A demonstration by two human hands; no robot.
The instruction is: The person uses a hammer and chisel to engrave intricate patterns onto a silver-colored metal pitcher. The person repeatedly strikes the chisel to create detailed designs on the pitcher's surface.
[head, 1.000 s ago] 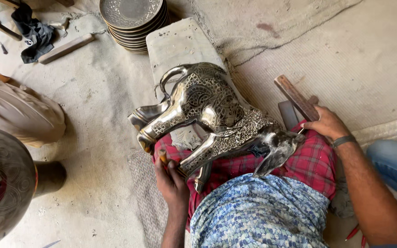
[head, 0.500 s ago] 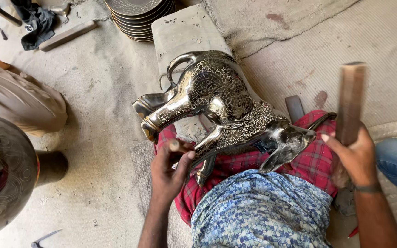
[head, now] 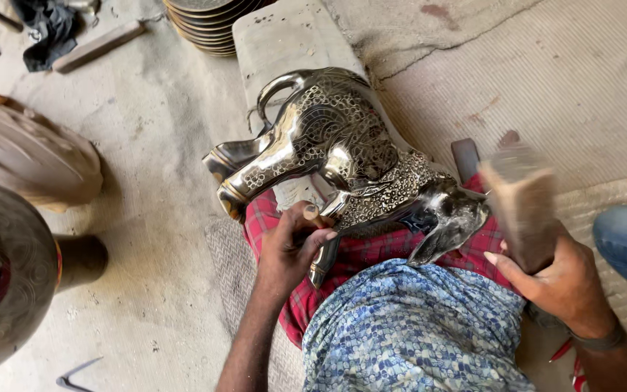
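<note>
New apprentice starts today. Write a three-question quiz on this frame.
1. True or false: the metal animal figure rests across the person's lap.
2. Which hand grips the wooden block? A left, B right
3. Fill in: the stack of metal plates sits at the ___ edge of the view.

Key: 1 true. 2 B: the right hand holds it, blurred in motion, while the left hand holds a small punch against the figure. 3 top.

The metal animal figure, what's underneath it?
The metal animal figure lies on a red checked cloth over the person's lap, its rear over a pale stone block. The contact area is hidden.
</note>
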